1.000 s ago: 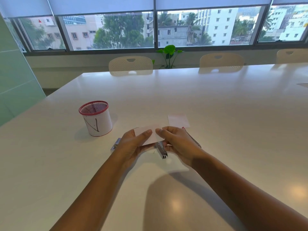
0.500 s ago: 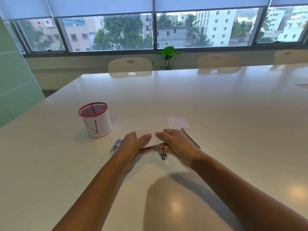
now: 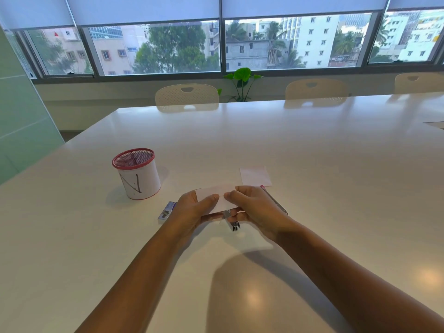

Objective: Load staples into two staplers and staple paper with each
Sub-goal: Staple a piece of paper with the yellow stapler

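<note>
Holding a small white slip of paper (image 3: 217, 197) in both hands over a white worktop (image 3: 312, 169).

The left hand (image 3: 192, 210) pinches the slip's left end, thumb on top, and the right hand (image 3: 254, 207) pinches its right end in the same grip. Under the slip, at 6 o'clock from it, the metal end of a stapler (image 3: 234, 223) shows between the hands. A second stapler (image 3: 276, 200), pink-tipped, lies at 3 o'clock, partly hidden by the right hand. A small staple box (image 3: 167, 211) sits at 9 o'clock beside the left hand. Another square of paper (image 3: 255, 176) lies flat at 1 o'clock. A red-rimmed mesh pen cup (image 3: 137, 174) stands at 10 o'clock, well apart.
</note>
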A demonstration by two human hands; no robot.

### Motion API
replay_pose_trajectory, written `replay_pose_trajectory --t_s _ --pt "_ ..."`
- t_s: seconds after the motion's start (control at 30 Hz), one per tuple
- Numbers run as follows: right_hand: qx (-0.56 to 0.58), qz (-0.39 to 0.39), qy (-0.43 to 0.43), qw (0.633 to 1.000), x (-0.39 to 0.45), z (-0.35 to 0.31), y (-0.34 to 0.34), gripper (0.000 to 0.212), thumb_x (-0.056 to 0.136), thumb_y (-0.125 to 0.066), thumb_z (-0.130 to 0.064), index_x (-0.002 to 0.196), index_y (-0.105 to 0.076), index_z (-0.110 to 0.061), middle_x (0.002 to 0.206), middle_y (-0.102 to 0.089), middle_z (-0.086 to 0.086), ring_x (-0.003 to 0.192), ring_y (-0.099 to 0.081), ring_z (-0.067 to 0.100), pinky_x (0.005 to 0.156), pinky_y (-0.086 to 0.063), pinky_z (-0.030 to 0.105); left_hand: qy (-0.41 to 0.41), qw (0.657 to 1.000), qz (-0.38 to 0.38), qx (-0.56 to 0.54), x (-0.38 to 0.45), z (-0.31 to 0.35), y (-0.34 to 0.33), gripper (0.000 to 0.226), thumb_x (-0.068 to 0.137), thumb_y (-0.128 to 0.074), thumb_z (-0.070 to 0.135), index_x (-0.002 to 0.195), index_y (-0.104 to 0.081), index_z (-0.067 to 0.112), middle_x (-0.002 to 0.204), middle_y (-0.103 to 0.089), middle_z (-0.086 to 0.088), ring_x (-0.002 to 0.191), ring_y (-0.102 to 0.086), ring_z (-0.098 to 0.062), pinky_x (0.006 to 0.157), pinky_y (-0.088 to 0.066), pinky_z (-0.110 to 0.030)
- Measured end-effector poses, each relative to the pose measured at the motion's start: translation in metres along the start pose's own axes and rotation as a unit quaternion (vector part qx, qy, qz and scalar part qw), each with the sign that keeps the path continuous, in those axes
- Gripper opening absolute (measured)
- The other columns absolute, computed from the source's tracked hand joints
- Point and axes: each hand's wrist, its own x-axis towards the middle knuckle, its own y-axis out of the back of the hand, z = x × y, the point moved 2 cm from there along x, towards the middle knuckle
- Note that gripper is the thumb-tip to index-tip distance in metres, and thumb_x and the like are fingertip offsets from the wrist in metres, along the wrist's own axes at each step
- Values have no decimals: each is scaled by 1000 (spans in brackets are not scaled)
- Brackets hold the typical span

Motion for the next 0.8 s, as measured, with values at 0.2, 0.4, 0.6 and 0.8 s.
replay_pose_trajectory --t_s 0.2,0.4,0.6,0.8 --pt "51 -9 -11 999 0 0 1 19 93 -46 -16 92 -59 -2 77 -56 8 71 -57 25 63 -52 27 12 1000 19 -21 3 -3 5 19 90 -47 6 97 -64 9 85 -74 -5 80 -71 -18 60 -56 -23" --pt "80 -12 -30 996 2 2 1 34 96 -41 -18 112 -54 9 88 -60 19 71 -58 22 63 -53 26 14 999 31 -33 3 -4 6 18 90 -46 6 95 -63 7 79 -74 -4 74 -70 -17 57 -55 -22" --pt "40 -3 -4 999 4 5 2 33 95 -49 -25 108 -59 3 104 -62 29 83 -60 28 72 -55 30 13 998 42 -43 3 -3 6 16 90 -48 7 93 -63 8 77 -74 -4 72 -71 -18 57 -56 -23" --pt "-11 3 21 1000 4 6 1 31 88 -60 -24 104 -60 3 88 -61 15 63 -59 12 62 -52 24 15 999 36 -9 2 -5 5 16 89 -51 7 96 -65 9 83 -75 -2 78 -71 -17 60 -56 -23"
